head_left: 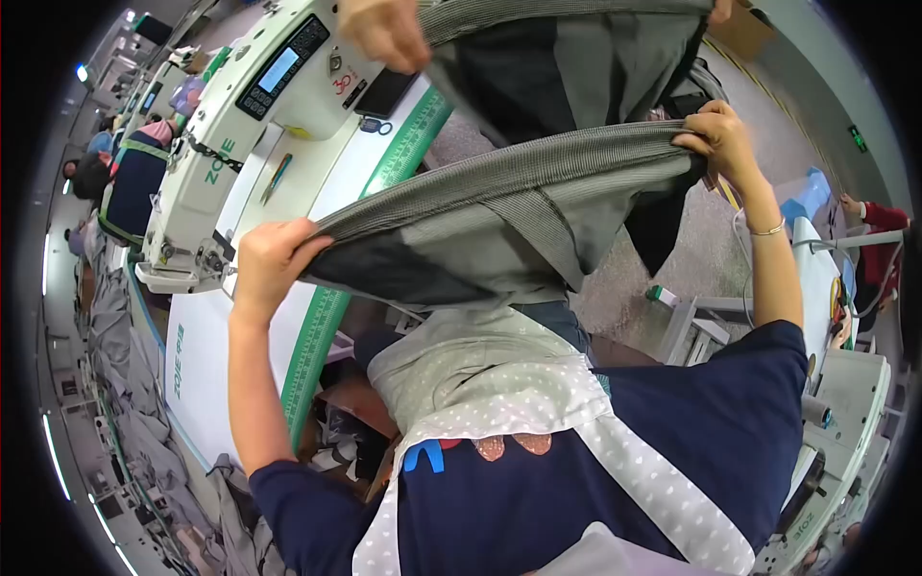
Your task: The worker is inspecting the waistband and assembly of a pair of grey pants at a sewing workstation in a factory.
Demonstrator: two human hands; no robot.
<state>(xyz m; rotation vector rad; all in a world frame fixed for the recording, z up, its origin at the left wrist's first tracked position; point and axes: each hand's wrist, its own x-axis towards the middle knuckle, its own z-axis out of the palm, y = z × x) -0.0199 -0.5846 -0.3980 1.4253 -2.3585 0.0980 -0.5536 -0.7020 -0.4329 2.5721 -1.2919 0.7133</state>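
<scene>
A grey garment piece (pixel 485 221) with a ribbed band along its top edge is stretched between my two hands. My left hand (pixel 274 264) pinches the band's left end, near a darker grey panel. At the right end, held higher, my right hand (pixel 718 146) grips the other corner, and a dark flap hangs below it. The rest of the cloth sags in front of my apron (pixel 490 374). Just beyond, a co-worker's hand (pixel 384 34) is at the edge of a similar grey garment piece (pixel 595 67), which partly overlaps mine in view.
A white sewing machine (pixel 259 106) stands on the table (pixel 221 384) at my left. On that table lie a phone (pixel 386 94), a small pair of snips (pixel 376 126) and tweezers (pixel 278 178). Grey cloth (pixel 115 374) is heaped farther left. Another machine (pixel 845 413) stands at the right.
</scene>
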